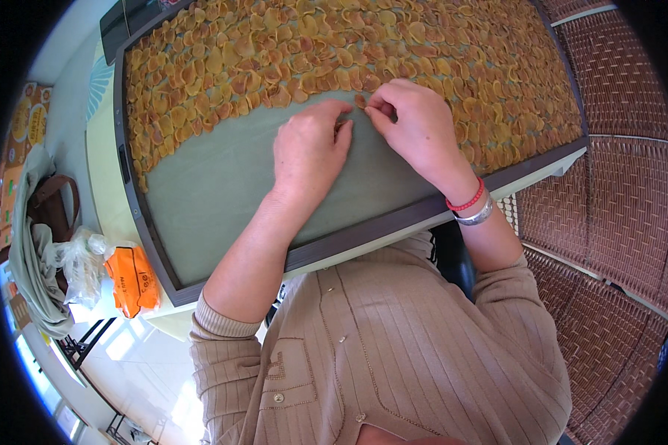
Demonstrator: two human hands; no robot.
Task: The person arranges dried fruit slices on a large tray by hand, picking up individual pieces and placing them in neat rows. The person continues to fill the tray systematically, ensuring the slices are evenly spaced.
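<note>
A dark-framed flat panel [217, 189] with a grey-green surface lies in front of me. Rows of thin, amber-brown dried slices [245, 83] overlap across its far part and right side. Over the bare stretch, my left hand [312, 150] is curled, with a bit of brown slice [339, 127] showing between thumb and fingers. My right hand [414, 125] is just to its right, at the near edge of the rows. Its thumb and fingertips pinch a single reddish-brown slice [359, 100]. How many slices the left palm holds is hidden.
The panel rests on a pale table [101, 200]. At its left are an orange packet [132, 281], a clear plastic bag [83, 264] and grey cloth [33, 250] by a brown strap [55, 192]. A woven brown screen [623, 206] stands close on the right.
</note>
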